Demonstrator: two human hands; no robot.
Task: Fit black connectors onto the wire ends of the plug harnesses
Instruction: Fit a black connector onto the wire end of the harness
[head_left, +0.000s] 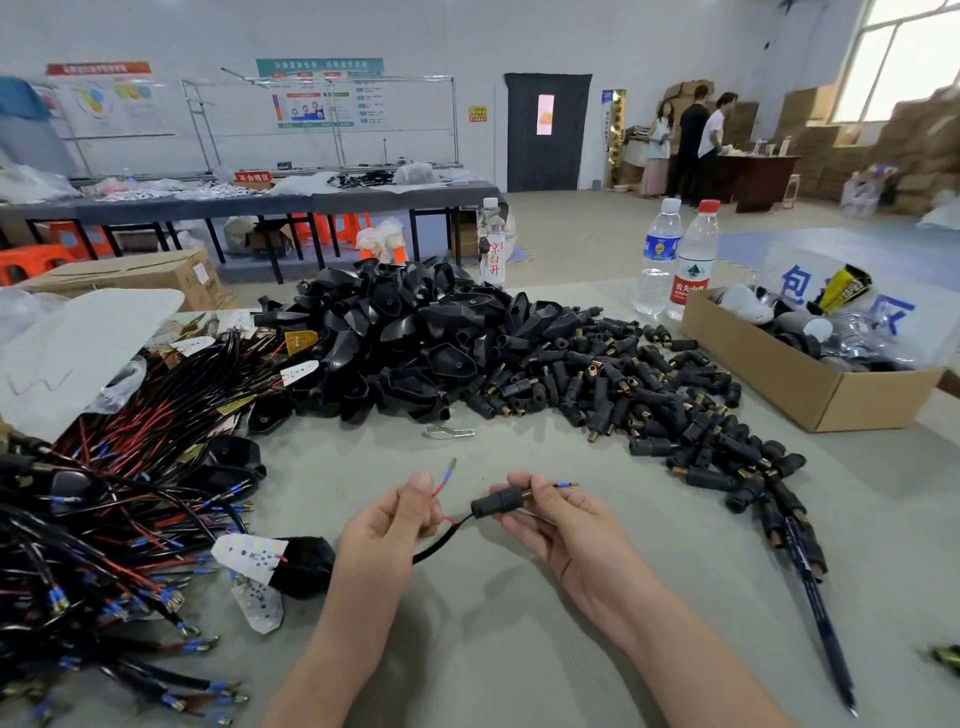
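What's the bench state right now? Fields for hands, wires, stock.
left hand: pinches red wire
right hand: holds black connector
blue ferrule: pokes out of the connector's brass end
red wire: no connector on it
loose connectors: pile on table, right of centre
harnesses: heap at left

Black connector (496, 501) sits threaded on one harness wire, horizontal, brass end right; blue-ferruled tip (566, 485) protrudes beyond it; red wire (442, 483) angles upward
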